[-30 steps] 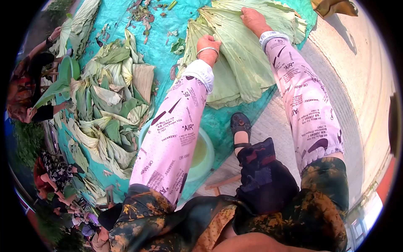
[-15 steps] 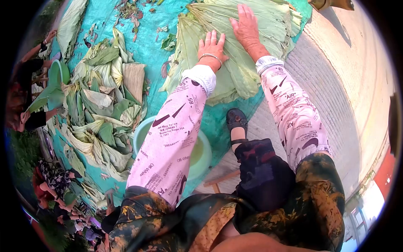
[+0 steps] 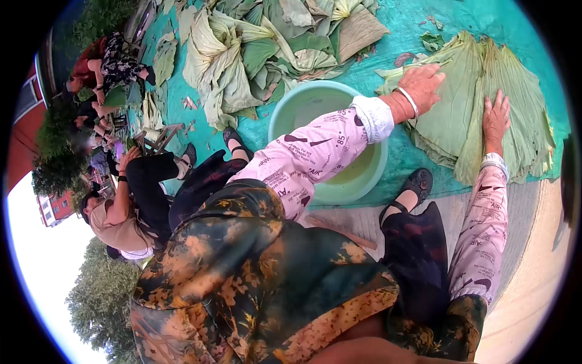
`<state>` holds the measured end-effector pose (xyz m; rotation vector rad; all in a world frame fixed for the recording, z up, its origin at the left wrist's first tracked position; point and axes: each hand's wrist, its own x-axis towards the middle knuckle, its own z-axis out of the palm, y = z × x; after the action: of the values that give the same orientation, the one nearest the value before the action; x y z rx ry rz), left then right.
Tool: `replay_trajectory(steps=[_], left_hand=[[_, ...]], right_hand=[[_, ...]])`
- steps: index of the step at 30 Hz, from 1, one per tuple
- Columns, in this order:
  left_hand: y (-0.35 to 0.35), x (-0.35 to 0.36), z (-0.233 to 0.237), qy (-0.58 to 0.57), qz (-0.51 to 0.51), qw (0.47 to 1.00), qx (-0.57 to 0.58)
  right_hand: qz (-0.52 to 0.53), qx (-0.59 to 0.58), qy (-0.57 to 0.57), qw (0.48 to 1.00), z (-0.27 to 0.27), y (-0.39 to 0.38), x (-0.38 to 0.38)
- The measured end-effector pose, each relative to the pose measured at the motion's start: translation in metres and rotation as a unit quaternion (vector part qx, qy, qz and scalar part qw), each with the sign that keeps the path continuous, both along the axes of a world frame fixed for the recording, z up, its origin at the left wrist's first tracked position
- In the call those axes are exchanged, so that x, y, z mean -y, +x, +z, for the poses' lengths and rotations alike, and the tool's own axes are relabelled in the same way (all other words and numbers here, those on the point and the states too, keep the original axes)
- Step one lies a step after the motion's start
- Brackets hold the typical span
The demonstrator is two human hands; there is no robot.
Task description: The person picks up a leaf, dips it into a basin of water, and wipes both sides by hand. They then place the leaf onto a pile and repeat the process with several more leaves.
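A stack of large, pale green dried leaves [image 3: 528, 106], fan-shaped and veined, lies on the teal tarp [image 3: 400, 48]. My left hand [image 3: 418, 90], with a bracelet on its wrist, is over the stack's left part, its fingers loosely extended and slightly bent. Flat on the middle of the stack rests my right hand [image 3: 497, 120], fingers stretched out along the folds. Both forearms wear pink printed sleeves. Under my left forearm stands a light green basin [image 3: 354, 193] with some liquid in it, partly hidden by the sleeve.
Beyond the basin is a heap of loose, crumpled leaves [image 3: 218, 67]. My shoe [image 3: 417, 185] stands beside the basin at the tarp's edge. To the left a seated person [image 3: 118, 221] is close by, with other people farther back. Concrete ground [image 3: 521, 261] borders the tarp.
The view has swung to the left, bringing the seated person and more of the basin into sight. My left hand has shifted to the stack's left edge; my right hand still lies on the leaves.
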<state>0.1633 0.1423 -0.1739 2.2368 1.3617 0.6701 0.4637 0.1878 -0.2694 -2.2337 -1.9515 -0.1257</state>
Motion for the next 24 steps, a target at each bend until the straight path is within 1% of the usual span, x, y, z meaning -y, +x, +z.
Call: replay_trajectory(steps=[2, 3, 4, 6, 7, 9, 10, 11, 13, 16, 17, 19, 20, 21, 23, 24], left_hand=[[-0.073, 0.023, 0.007, -0.022, 0.088, 0.996, 0.007], [-0.113, 0.032, -0.004, -0.010, 0.126, 0.992, 0.001], [-0.153, 0.042, -0.005, -0.021, 0.158, 0.987, -0.025], [-0.228, 0.062, -0.014, -0.003, 0.232, 0.970, -0.077], [-0.259, 0.070, -0.015, -0.011, 0.269, 0.957, -0.111], [-0.305, 0.080, -0.028, -0.016, 0.298, 0.936, -0.185], [-0.317, 0.082, -0.032, -0.019, 0.304, 0.928, -0.215], [-0.323, 0.079, -0.032, -0.032, 0.292, 0.925, -0.239], [-0.322, 0.065, -0.044, -0.049, 0.266, 0.931, -0.245], [-0.280, 0.030, -0.048, -0.104, 0.255, 0.931, -0.239], [-0.269, 0.017, -0.062, -0.121, 0.254, 0.931, -0.231], [-0.237, -0.004, -0.066, -0.128, 0.245, 0.925, -0.262], [-0.222, -0.011, -0.063, -0.160, 0.242, 0.915, -0.282], [-0.209, -0.020, -0.069, -0.207, 0.260, 0.895, -0.297], [-0.190, -0.030, -0.078, -0.254, 0.281, 0.853, -0.359], [-0.187, -0.034, -0.077, -0.280, 0.267, 0.833, -0.395]], right_hand=[[0.017, 0.000, 0.001, 1.000, -0.003, 0.006, 0.000], [0.022, 0.001, 0.005, 1.000, -0.001, 0.006, 0.003], [0.022, -0.019, 0.024, 0.999, 0.004, 0.003, 0.009], [0.018, -0.055, 0.064, 0.996, 0.018, 0.004, 0.025], [0.039, -0.072, 0.091, 0.993, 0.028, 0.000, 0.035], [0.079, -0.101, 0.139, 0.982, 0.049, -0.018, 0.066], [0.091, -0.122, 0.135, 0.979, 0.054, -0.025, 0.077], [0.103, -0.143, 0.130, 0.976, 0.058, -0.033, 0.089], [0.116, -0.179, 0.114, 0.970, 0.064, -0.052, 0.108], [0.111, -0.217, 0.093, 0.965, 0.072, -0.074, 0.130], [0.105, -0.229, 0.083, 0.964, 0.073, -0.081, 0.136], [0.095, -0.249, 0.059, 0.962, 0.077, -0.093, 0.144], [0.090, -0.259, 0.043, 0.961, 0.078, -0.098, 0.147], [0.086, -0.269, 0.026, 0.959, 0.078, -0.102, 0.150], [0.108, -0.237, 0.035, 0.965, 0.075, -0.102, 0.148], [0.108, -0.208, 0.044, 0.971, 0.077, -0.099, 0.146]])
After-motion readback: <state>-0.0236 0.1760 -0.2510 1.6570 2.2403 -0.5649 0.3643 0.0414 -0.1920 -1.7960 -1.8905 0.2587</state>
